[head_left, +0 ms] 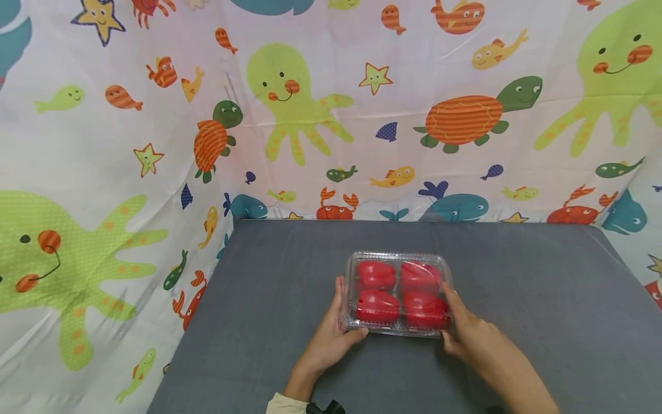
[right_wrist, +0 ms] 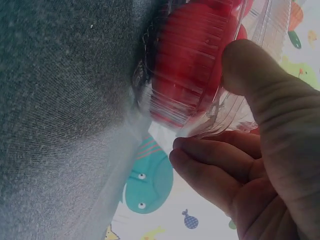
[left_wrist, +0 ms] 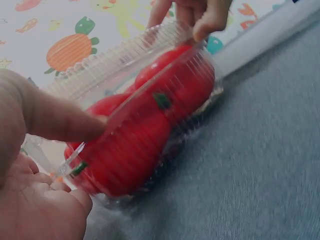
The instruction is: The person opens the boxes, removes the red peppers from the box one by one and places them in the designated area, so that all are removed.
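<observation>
A clear plastic clamshell box (head_left: 395, 256) sits low over the grey table, with several glossy red, rounded, tomato-like pieces (head_left: 377, 306) inside in two rows. My left hand (head_left: 328, 340) holds its left side, fingers along the wall and thumb at the front left corner. On the right side my right hand (head_left: 473, 333) grips it, thumb at the front corner and fingers up the side. Green ends (left_wrist: 162, 100) show on the red pieces through the ribbed wall in the left wrist view. The right thumb (right_wrist: 255, 75) presses the box's rim in the right wrist view.
Grey cloth covers the table (head_left: 279, 264). Behind and to the left hangs a white curtain (head_left: 320, 34) printed with sea animals, meeting the table's back edge. A dark strap (head_left: 326, 408) is at my left wrist, beside a pale sleeve (head_left: 286, 404).
</observation>
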### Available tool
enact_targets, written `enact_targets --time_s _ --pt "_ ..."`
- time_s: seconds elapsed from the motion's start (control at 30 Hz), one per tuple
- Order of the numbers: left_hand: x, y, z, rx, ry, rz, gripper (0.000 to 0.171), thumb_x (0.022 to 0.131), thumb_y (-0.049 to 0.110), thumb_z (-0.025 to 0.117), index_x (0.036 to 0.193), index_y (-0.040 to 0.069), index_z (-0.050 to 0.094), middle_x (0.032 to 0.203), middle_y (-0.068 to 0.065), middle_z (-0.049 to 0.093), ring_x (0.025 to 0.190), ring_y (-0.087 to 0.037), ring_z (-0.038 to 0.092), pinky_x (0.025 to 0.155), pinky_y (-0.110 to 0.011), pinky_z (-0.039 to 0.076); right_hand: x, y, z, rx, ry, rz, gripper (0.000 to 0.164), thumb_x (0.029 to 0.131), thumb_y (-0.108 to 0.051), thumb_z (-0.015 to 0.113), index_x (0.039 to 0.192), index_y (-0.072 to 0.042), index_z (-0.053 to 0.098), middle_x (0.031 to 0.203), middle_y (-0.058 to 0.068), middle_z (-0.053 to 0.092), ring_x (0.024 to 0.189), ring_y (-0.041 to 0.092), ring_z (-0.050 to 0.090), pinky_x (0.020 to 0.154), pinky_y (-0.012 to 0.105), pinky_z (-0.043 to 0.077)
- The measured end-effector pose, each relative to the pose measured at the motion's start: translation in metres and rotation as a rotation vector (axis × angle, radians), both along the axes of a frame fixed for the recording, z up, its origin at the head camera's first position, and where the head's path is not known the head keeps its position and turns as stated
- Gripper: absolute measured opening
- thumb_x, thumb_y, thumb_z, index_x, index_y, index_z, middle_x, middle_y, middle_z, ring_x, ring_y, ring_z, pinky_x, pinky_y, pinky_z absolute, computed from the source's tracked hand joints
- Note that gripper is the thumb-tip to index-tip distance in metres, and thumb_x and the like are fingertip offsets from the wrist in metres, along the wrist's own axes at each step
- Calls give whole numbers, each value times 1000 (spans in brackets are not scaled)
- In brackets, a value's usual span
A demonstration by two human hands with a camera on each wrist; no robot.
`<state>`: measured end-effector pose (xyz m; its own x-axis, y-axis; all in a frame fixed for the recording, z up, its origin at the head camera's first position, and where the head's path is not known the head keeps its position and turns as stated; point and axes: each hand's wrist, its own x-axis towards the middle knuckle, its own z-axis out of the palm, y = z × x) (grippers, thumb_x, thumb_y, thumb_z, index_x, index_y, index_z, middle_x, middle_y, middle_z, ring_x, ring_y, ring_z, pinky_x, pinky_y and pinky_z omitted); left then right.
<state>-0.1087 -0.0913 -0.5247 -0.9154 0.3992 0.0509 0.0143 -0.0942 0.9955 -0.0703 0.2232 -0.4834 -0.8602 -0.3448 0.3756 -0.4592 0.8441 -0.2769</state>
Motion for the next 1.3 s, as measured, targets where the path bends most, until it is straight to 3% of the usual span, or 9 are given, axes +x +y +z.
enact_targets --time_s 0.23,0.33,0.53,0.77,0.87,0.97,1.07,1.1,1.3 --pt "1 3 0 35 -79 55 108 91 -17 57 170 19 -7 178 2 -9 163 -16 -5 118 -11 25 5 -4 5 14 -92 -50 94 74 -1 88 152 -3 36 69 -8 45 55 4 39 49 24 38" --pt "1 5 -1 35 -73 69 102 91 -18 50 171 16 -5 179 -1 -9 163 -18 -6 121 -13 22 5 -4 6 17 -91 -61 90 76 -2 86 151 -2 38 68 -8 43 54 4 38 48 23 35" --pt "1 6 0 51 -55 63 94 93 -17 40 170 12 -6 178 -4 -11 163 -19 -8 130 -37 9 4 -3 8 6 -90 -62 84 77 1 82 150 -1 40 67 -10 39 53 2 34 46 22 31" --pt "0 6 -1 60 -43 62 91 96 -17 39 170 12 -5 178 -5 -10 163 -20 -4 126 -25 17 2 7 19 3 0 -69 84 80 -3 82 153 -1 41 66 -11 38 50 0 33 43 20 34" --pt "0 6 -2 69 -35 68 89 97 -16 38 170 11 -3 178 -5 -7 163 -21 -1 127 -28 17 -1 9 27 -27 -87 -112 85 85 -7 81 158 -6 36 64 -7 46 47 4 37 43 24 36" --pt "0 7 -2 70 -27 73 85 99 -14 37 170 10 -3 179 -5 -5 163 -23 0 127 -30 16 -1 9 33 -63 -159 -126 87 88 -9 83 159 -8 32 87 14 73 45 3 39 41 24 37" --pt "0 7 -2 51 -24 80 81 102 -12 35 170 10 -2 179 -4 -2 163 -24 0 128 -33 14 -3 11 37 -98 -136 -97 89 86 -7 86 158 -8 34 132 25 70 43 -1 36 39 21 36" --pt "1 8 -2 46 -27 86 80 102 -11 35 170 11 -1 179 -4 -1 163 -24 1 128 -34 14 -5 11 39 -104 -112 -83 88 85 -6 86 157 -6 35 137 26 66 44 -3 40 40 19 38" --pt "1 10 1 24 -35 118 78 104 -9 34 171 14 1 178 -1 3 163 -23 4 128 -39 15 -15 14 47 -108 43 -30 84 79 -2 88 151 0 44 132 28 68 49 -9 51 48 13 48"
